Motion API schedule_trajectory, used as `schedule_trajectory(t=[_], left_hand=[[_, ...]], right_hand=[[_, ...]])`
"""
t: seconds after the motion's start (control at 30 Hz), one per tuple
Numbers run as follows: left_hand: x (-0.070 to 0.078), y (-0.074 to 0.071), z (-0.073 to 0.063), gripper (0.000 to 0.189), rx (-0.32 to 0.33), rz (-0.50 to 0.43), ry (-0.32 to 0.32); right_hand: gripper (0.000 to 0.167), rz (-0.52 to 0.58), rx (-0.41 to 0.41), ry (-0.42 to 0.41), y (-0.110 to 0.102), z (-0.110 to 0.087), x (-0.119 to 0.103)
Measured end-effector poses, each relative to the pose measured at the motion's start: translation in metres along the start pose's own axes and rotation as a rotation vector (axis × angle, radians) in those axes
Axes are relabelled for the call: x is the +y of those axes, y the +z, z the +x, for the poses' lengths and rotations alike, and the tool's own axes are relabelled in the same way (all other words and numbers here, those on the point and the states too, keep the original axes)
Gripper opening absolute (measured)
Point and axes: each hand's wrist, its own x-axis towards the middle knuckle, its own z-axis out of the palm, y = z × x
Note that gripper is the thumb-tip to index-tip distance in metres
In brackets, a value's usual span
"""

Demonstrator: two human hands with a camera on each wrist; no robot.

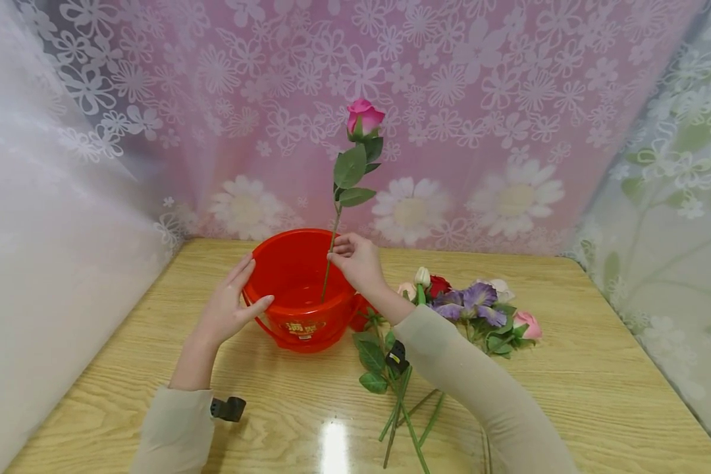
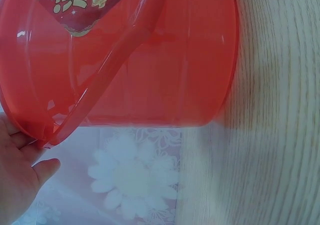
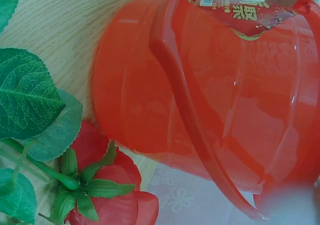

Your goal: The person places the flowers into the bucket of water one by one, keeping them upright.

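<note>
A red plastic bucket (image 1: pixel 308 329) stands upright on the table, its handle hanging down across the front. My left hand (image 1: pixel 231 306) rests against the bucket's left rim, with fingers fairly straight and the thumb spread apart. In the left wrist view that hand (image 2: pixel 22 170) touches the bucket's wall (image 2: pixel 150 85) near the handle joint. My right hand (image 1: pixel 358 263) pinches the stem of a pink rose (image 1: pixel 364 118) above the bucket's right rim. The rose stands nearly upright, bloom high, its lower stem reaching down inside the bucket.
Right of the bucket lie several artificial flowers: a white tulip (image 1: pixel 422 276), a purple iris (image 1: pixel 476 299), a pink rose (image 1: pixel 527 326) and red blooms. Their stems (image 1: pixel 399 408) point toward the front. A red flower (image 3: pixel 107 185) lies close beside the bucket. A floral curtain (image 1: pixel 450 99) hangs behind.
</note>
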Motion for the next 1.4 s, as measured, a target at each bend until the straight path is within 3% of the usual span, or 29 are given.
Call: schedule_trajectory(t=[0.43, 0.73, 1.23, 1.4], left_hand=[[0.000, 0.003, 0.000, 0.074, 0.006, -0.013, 0.012], [0.000, 0.005, 0.000, 0.073, 0.015, -0.014, 0.023], [0.000, 0.003, 0.000, 0.075, 0.017, -0.013, 0.012], [-0.001, 0.002, 0.001, 0.075, 0.016, -0.014, 0.012]], right_hand=[[0.028, -0.068, -0.010, 0.049, -0.004, 0.000, -0.005], [0.029, -0.011, -0.006, 0.019, -0.010, -0.003, -0.005], [0.029, 0.053, -0.073, -0.016, -0.044, -0.022, -0.009], [0.030, 0.042, -0.076, 0.017, -0.054, -0.030, -0.007]])
